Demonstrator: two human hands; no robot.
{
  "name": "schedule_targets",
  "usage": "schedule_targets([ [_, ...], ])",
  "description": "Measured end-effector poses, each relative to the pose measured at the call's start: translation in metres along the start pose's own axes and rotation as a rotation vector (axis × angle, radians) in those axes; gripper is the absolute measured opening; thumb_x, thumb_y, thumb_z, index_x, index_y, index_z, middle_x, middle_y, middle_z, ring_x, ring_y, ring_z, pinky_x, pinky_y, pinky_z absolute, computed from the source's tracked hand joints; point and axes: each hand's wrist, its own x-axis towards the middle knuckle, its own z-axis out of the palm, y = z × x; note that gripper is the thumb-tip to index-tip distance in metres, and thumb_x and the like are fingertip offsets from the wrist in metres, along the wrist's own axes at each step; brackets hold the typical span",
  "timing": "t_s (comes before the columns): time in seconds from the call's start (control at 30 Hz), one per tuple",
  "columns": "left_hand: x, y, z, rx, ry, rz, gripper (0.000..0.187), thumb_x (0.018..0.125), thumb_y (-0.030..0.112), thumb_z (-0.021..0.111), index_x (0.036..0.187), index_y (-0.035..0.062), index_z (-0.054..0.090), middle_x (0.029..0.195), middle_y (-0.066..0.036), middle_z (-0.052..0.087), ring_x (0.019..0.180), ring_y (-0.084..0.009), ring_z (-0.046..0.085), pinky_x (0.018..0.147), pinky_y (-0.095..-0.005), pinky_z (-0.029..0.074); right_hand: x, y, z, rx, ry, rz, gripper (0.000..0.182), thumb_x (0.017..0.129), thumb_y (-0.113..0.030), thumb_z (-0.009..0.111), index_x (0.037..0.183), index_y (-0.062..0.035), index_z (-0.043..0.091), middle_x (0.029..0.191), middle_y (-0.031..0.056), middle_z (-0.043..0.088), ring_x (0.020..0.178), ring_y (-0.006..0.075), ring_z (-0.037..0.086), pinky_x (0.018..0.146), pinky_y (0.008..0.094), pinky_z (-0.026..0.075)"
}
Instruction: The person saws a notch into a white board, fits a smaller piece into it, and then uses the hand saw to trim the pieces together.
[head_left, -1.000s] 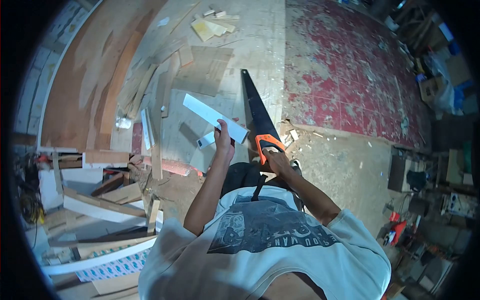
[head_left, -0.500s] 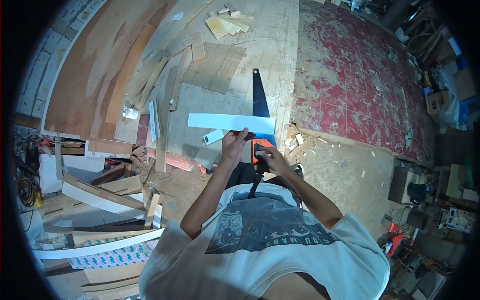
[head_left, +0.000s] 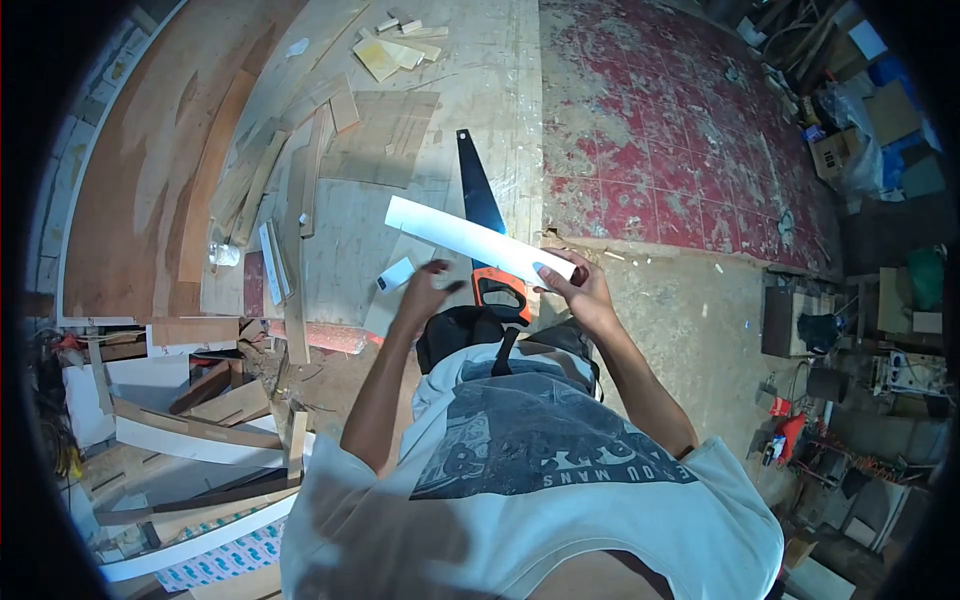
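A white, slightly curved strip [head_left: 455,228] slants in front of me, its left end farther from my body. My right hand [head_left: 583,288] grips its right end, thumb on the upper face. My left hand [head_left: 428,292] holds nothing; its fingers are apart, just below the strip. A hand saw [head_left: 482,196] with a dark blade and an orange handle [head_left: 502,296] lies beneath, partly covered by the strip. Neither hand touches the handle. Left of my left hand lies a small white rectangular object [head_left: 396,275] with a dark patch at one end.
Wooden offcuts [head_left: 400,52] and a thin brown panel [head_left: 378,138] lie on the pale board. Long brown sheets [head_left: 150,150] stretch along the left. Curved white-edged pieces [head_left: 200,440] pile up at lower left. Worn red flooring [head_left: 660,130] is at right, with boxes [head_left: 838,155] beyond.
My right hand has let go of the saw handle and taken the strip's right end. My left hand has released the strip and moved left. The strip now tilts, and the view has shifted right.
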Motion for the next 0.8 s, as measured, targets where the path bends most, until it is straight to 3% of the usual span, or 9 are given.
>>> schedule_targets([
  [0.03, 0.011, -0.046, 0.003, 0.089, 0.194, 0.010, 0.067, 0.066, 0.028, 0.083, 0.120, 0.0008, 0.053, 0.112, -0.021, 0.061, 0.109, -0.0360, 0.056, 0.093, -0.0420, 0.045, -0.003, -0.001, -0.002, 0.033, 0.024, 0.032, 0.033, 0.087, -0.005, 0.066, 0.116, 0.0058, 0.057, 0.104, 0.0114, 0.064, 0.091, 0.0145, 0.062, 0.080, 0.0268, 0.053],
  [0.17, 0.011, -0.141, -0.011, 0.571, 0.312, -0.056, 0.084, 0.064, 0.027, 0.083, 0.133, 0.0049, 0.041, 0.127, -0.018, 0.052, 0.116, -0.0370, 0.050, 0.093, -0.0433, 0.045, -0.013, -0.001, -0.014, -0.084, 0.029, 0.003, 0.032, 0.089, -0.008, 0.063, 0.116, 0.0067, 0.055, 0.104, 0.0123, 0.064, 0.090, 0.0168, 0.062, 0.074, 0.0304, 0.055],
  [0.27, 0.020, -0.194, -0.010, 0.416, 0.285, -0.039, 0.076, 0.065, 0.029, 0.083, 0.127, 0.0041, 0.047, 0.129, -0.017, 0.048, 0.116, -0.0356, 0.049, 0.092, -0.0439, 0.045, -0.018, -0.008, -0.016, -0.089, 0.052, 0.019, 0.032, 0.089, -0.008, 0.064, 0.116, 0.0069, 0.055, 0.103, 0.0127, 0.063, 0.091, 0.0173, 0.061, 0.073, 0.0306, 0.056],
  [0.43, 0.018, -0.158, -0.016, 0.552, 0.428, -0.082, 0.067, 0.067, 0.035, 0.081, 0.119, 0.0028, 0.053, 0.113, -0.016, 0.055, 0.104, -0.0356, 0.056, 0.086, -0.0451, 0.047, -0.022, -0.008, -0.022, -0.111, 0.060, 0.032, 0.032, 0.089, -0.010, 0.064, 0.115, 0.0071, 0.055, 0.102, 0.0130, 0.063, 0.091, 0.0178, 0.061, 0.071, 0.0301, 0.056],
  [0.5, 0.017, -0.145, -0.017, 0.288, 0.652, -0.137, 0.058, 0.068, 0.036, 0.081, 0.108, 0.0008, 0.058, 0.100, -0.017, 0.057, 0.095, -0.0367, 0.058, 0.082, -0.0460, 0.048, -0.023, -0.007, -0.025, -0.108, 0.054, 0.014, 0.033, 0.089, -0.010, 0.064, 0.115, 0.0071, 0.055, 0.101, 0.0130, 0.063, 0.090, 0.0178, 0.061, 0.071, 0.0301, 0.056],
  [0.57, 0.021, -0.139, -0.025, 0.214, 0.695, -0.112, 0.057, 0.070, 0.040, 0.080, 0.103, -0.0016, 0.061, 0.097, -0.016, 0.059, 0.088, -0.0314, 0.060, 0.078, -0.0411, 0.049, -0.025, -0.008, -0.026, -0.113, 0.075, 0.017, 0.033, 0.090, -0.012, 0.063, 0.116, 0.0072, 0.055, 0.101, 0.0130, 0.063, 0.090, 0.0181, 0.061, 0.070, 0.0304, 0.056],
  [0.63, 0.022, -0.110, -0.045, -0.111, 0.786, -0.184, 0.059, 0.070, 0.043, 0.081, 0.101, -0.0034, 0.063, 0.092, -0.012, 0.060, 0.081, -0.0221, 0.059, 0.073, -0.0343, 0.048, -0.025, -0.008, -0.030, -0.122, 0.066, 0.020, 0.034, 0.090, -0.013, 0.063, 0.116, 0.0073, 0.054, 0.101, 0.0132, 0.062, 0.090, 0.0183, 0.061, 0.070, 0.0306, 0.056],
  [0.7, 0.020, -0.074, -0.067, -0.205, 0.765, -0.218, 0.054, 0.072, 0.038, 0.081, 0.098, -0.0046, 0.064, 0.087, -0.008, 0.060, 0.077, -0.0151, 0.054, 0.070, -0.0301, 0.046, -0.025, -0.010, -0.032, -0.129, 0.060, 0.024, 0.034, 0.090, -0.013, 0.063, 0.116, 0.0075, 0.054, 0.102, 0.0134, 0.062, 0.090, 0.0186, 0.061, 0.070, 0.0308, 0.056],
  [0.8, 0.005, 0.000, -0.078, -0.562, 0.787, -0.020, 0.043, 0.073, 0.029, 0.081, 0.096, -0.0029, 0.064, 0.086, -0.006, 0.060, 0.079, -0.0136, 0.054, 0.072, -0.0296, 0.045, -0.025, -0.015, -0.035, -0.147, 0.046, 0.061, 0.038, 0.091, -0.018, 0.063, 0.118, 0.0081, 0.053, 0.104, 0.0141, 0.062, 0.090, 0.0190, 0.062, 0.071, 0.0312, 0.056],
])
